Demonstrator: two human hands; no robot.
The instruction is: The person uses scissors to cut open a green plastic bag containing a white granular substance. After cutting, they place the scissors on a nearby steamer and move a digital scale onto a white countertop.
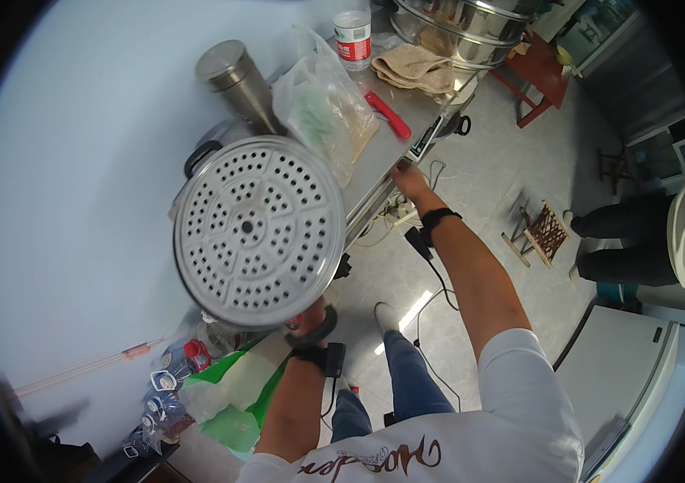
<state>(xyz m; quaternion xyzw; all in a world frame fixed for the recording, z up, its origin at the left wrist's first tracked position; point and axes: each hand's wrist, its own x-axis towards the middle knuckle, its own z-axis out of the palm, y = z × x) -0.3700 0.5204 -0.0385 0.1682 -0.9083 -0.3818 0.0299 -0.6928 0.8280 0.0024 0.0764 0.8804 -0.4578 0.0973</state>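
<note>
A round metal steamer tray with many holes covers the near end of the metal counter. Below its lower right rim is my left hand, partly hidden, beside a dark curved handle; its fingers are out of sight behind the tray. At the counter's front edge, near a small dark-faced device, my right hand has its fingers bent; what they hold, if anything, cannot be made out. A red-handled tool lies on the counter beside a clear plastic bag.
A steel canister, a bottle, a folded cloth and stacked steel steamer pots stand along the counter. Cables hang near my arms. Bags and bottles lie lower left. A woven stool and a person are right.
</note>
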